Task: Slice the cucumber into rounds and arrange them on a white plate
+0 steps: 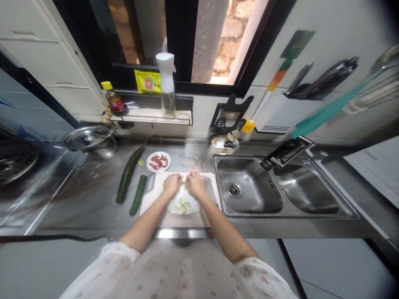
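Observation:
A white plate (190,209) rests on a white cutting board (158,182). Thin cucumber slices (183,205) form a curved flower-like pattern on its near part. More pale green slices (184,181) show between my fingertips at the plate's far side. My left hand (172,184) is closed, its fingertips pinched at the left of these slices. From the right, my right hand (195,184) bends over the same spot with fingers closed on a slice. The hands are close together, and they hide part of the plate. Exactly how each slice is gripped is too small to see.
Left of the board lie a long cucumber (129,176) and a shorter cut cucumber (139,195). A small plate of red pieces (158,161) stands behind. A lidded steel pot (93,141) is farther left. At the right is a double sink (249,187) with a black faucet (282,153).

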`<state>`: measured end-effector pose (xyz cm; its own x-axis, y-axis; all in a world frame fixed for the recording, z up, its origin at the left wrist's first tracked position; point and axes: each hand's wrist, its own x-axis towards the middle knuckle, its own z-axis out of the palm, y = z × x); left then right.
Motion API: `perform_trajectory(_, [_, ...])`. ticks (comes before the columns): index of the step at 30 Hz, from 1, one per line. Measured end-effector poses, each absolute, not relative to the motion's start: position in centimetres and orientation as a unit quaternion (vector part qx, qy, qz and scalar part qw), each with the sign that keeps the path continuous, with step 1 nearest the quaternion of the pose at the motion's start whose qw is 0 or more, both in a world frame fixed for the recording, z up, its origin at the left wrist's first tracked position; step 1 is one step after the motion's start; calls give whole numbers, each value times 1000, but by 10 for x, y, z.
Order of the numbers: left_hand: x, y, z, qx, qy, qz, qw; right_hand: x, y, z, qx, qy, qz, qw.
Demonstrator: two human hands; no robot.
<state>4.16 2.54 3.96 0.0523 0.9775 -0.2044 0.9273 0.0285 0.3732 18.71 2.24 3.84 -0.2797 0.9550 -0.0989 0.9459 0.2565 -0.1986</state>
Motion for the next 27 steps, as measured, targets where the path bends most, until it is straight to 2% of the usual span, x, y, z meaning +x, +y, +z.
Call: perform_trajectory(27, [43,26,34,715,667,47,202,180,13,29,-612,-784,98,-6])
